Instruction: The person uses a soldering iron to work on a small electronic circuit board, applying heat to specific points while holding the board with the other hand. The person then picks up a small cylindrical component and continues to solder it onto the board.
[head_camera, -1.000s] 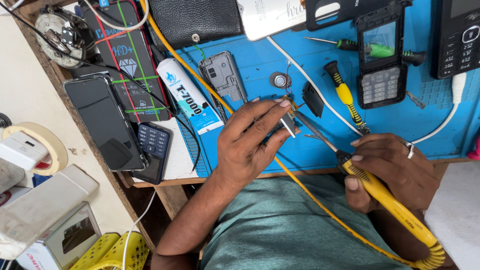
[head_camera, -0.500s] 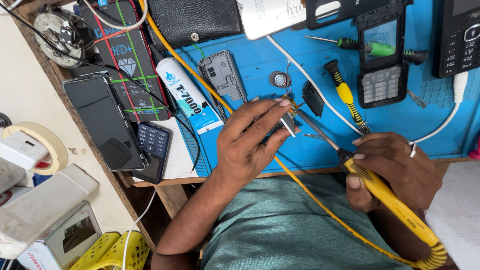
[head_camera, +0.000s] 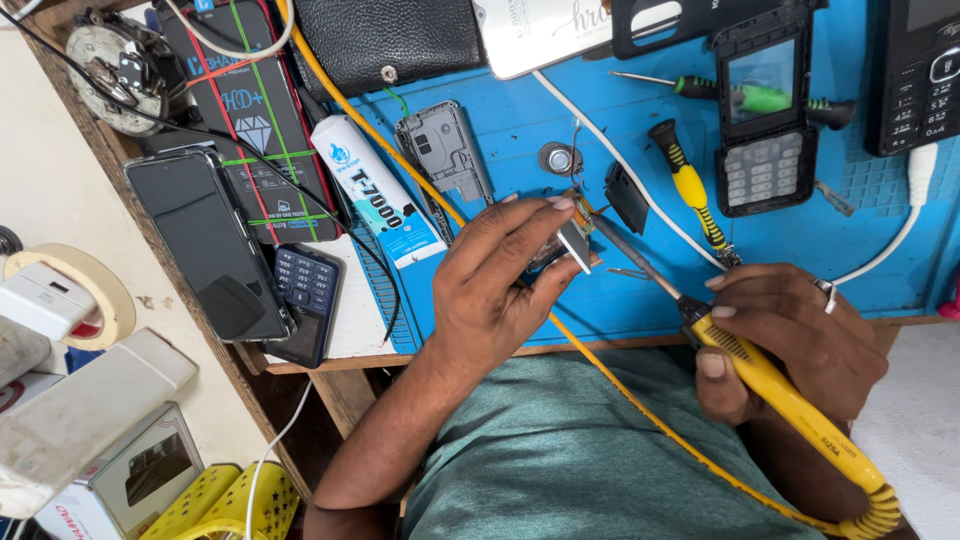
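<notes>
A small, light and likely fragile circuit part is pinched by its edges in the left hand fingers above the surface's near edge, while a yellow soldering iron is gripped in the right hand.

a count of the bench

two hands: left hand, right hand. one yellow soldering iron. two screwdrivers: yellow-handled, green-handled. one white glue tube. one dark smartphone. one roll of tape. one blue mat.
</notes>
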